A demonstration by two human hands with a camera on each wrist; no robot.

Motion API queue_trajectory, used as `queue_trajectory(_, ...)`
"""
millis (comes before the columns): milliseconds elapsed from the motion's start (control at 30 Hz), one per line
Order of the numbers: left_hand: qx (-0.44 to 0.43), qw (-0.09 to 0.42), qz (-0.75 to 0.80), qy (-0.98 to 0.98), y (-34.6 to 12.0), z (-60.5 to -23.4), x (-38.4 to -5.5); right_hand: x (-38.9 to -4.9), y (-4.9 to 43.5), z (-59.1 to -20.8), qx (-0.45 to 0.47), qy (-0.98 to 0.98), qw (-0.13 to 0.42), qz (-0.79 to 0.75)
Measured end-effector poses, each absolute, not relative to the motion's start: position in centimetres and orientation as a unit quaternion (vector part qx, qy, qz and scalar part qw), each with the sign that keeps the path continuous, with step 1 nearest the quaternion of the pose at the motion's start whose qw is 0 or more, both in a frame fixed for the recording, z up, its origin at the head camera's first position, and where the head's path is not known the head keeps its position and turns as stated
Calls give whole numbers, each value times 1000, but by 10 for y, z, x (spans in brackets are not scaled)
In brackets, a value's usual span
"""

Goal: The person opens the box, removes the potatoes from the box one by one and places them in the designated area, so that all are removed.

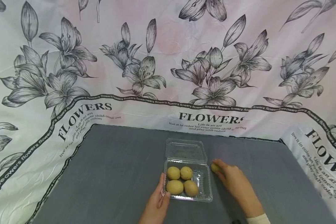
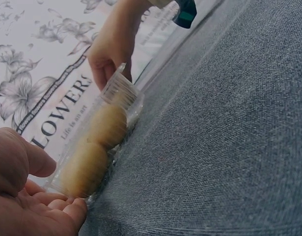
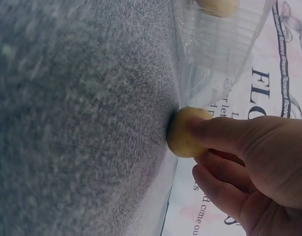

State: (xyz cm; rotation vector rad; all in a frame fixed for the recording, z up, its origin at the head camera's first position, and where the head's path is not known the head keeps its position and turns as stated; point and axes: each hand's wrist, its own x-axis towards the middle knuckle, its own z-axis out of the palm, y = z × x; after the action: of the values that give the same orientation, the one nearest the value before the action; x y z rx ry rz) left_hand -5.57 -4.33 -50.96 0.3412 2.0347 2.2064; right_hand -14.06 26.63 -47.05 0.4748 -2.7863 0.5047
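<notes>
A clear plastic clamshell container (image 1: 202, 180) rests on the table, its lid (image 1: 186, 150) folded back away from me. Several yellow-brown potatoes (image 1: 175, 187) sit in its left and middle parts; the right part holds none. My left hand (image 1: 157, 199) grips the container's left side near the front corner, thumb at the rim and fingers (image 2: 74, 209) low against the wall. To the right of the container, my right hand (image 1: 233, 177) pinches another small potato (image 3: 184, 135) between thumb and fingers. That potato is at the table surface, outside the container.
A dark grey cloth-covered table (image 1: 114, 168) lies under everything. White fabric (image 1: 168, 77) printed with flowers and lettering hangs behind it and along both sides. A dark band (image 2: 185, 14) shows near the right wrist.
</notes>
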Motion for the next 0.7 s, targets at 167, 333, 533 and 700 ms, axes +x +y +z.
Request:
queue_trajectory(167,107,68,728,673,-43,-508,-55,-137,267,-470,168,-959,145,175)
queue_trajectory(333,107,72,727,675,-44,-509,-57,-134,268,-470,168,-959,151,171)
queue_trajectory(533,111,73,729,672,-44,-510,-57,-130,268,-466,166,-957,161,175)
queue_trajectory(700,106,76,730,671,-43,-509,-57,-126,266,-457,162,-960,147,176)
